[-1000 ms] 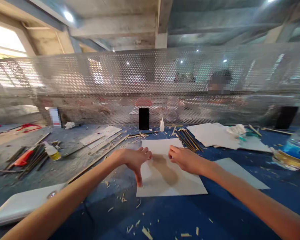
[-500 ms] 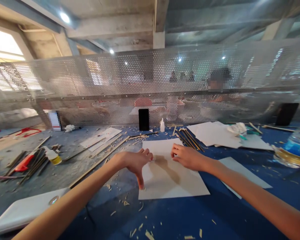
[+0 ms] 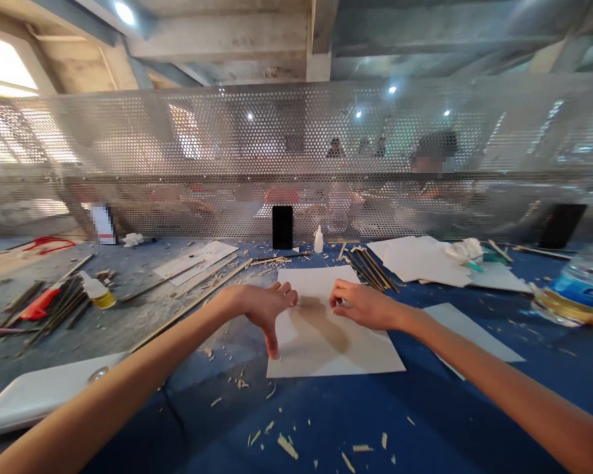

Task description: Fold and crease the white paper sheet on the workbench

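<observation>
1. Clock centre = white sheet (image 3: 321, 332), flat on the blue table (image 3: 375, 411), straight ahead of the wearer.
2. Left hand (image 3: 271, 311) at 10 o'clock, over the sheet's left edge. Thumb spread well away from the fingers, its tip looks down on the edge near the 8 o'clock corner; fingers bent, reaching over the paper. Reads as bracing.
3. Right hand (image 3: 363, 307) at 1 o'clock, over the right edge. Fingers curled, thumb close to the index finger. Can't tell if anything small is pinched, or if the fingertips touch the paper.
4. Progress, my read: sheet is laid out and seems steadied, no fold or cut visible in it. How much is left: pictures don't show.
5. Shavings (image 3: 287, 446) at 6–7 o'clock suggest wood has been trimmed at this table. Dark sticks (image 3: 370, 268) at 1 o'clock, loosely bunched, just beside the sheet, not on it.
6. White squeeze bottle (image 3: 319, 239) upright at 12 o'clock, apart from both hands. Yellow-based bottle (image 3: 97, 291) tilted at 9–10, by the red-handled tool (image 3: 39, 305).
7. Paper stack (image 3: 415, 262) at 2 o'clock; second sheet (image 3: 474, 334) at 3, partly behind the right forearm.
</observation>
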`<state>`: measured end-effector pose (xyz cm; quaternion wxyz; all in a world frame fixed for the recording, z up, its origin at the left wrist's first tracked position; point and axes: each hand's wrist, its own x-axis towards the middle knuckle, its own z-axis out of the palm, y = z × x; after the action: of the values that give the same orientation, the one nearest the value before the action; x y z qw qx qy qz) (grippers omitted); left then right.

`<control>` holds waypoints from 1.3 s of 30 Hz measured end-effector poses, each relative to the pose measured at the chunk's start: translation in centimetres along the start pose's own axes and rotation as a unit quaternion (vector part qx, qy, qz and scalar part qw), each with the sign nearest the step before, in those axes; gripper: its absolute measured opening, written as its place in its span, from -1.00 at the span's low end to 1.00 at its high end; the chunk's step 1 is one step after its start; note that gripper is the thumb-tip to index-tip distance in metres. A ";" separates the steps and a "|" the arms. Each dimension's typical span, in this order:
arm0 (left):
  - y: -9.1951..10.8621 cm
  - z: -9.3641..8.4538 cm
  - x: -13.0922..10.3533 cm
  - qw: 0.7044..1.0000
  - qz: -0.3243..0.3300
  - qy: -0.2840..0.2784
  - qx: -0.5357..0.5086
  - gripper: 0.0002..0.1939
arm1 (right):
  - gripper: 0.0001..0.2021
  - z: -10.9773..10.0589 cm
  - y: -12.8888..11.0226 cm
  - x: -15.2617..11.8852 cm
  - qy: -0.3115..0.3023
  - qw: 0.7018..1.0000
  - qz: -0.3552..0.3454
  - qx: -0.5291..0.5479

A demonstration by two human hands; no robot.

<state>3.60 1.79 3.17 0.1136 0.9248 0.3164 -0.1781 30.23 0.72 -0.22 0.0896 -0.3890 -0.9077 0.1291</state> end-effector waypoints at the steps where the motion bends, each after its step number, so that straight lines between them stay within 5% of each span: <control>1: 0.0 0.0 0.0 1.000 0.003 -0.001 0.002 0.03 | -0.86 0.1 -0.2 0.0 0.006 1.000 -0.001 -0.001; 7: -0.2 0.2 0.2 1.000 0.002 -0.001 0.006 0.04 | -0.87 0.6 -0.9 -0.3 0.020 0.996 0.003 -0.092; 16: 0.2 -0.2 0.1 1.000 -0.003 -0.010 0.011 0.01 | -0.85 0.8 -0.8 -0.2 0.048 0.996 0.008 -0.076; 22: 0.0 -0.1 0.2 1.000 0.010 -0.005 0.005 0.03 | -0.85 0.5 -1.6 -0.1 0.004 1.000 -0.027 0.014; 28: 0.2 -0.1 0.0 1.000 0.000 -0.004 0.003 0.02 | -0.86 0.3 -1.1 -0.3 0.023 0.998 -0.001 -0.054; 34: 0.2 -0.1 0.1 1.000 0.003 -0.003 0.018 0.00 | -0.87 0.6 -1.5 -0.1 0.006 0.999 -0.039 0.025; 39: 0.3 -0.3 -0.1 1.000 -0.006 -0.012 0.010 0.01 | -0.87 0.1 -0.4 0.0 0.023 0.999 -0.011 -0.022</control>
<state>3.85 1.60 3.52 0.1068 0.9218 0.3189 -0.1928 29.97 0.46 -0.23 0.1033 -0.3835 -0.9124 0.0986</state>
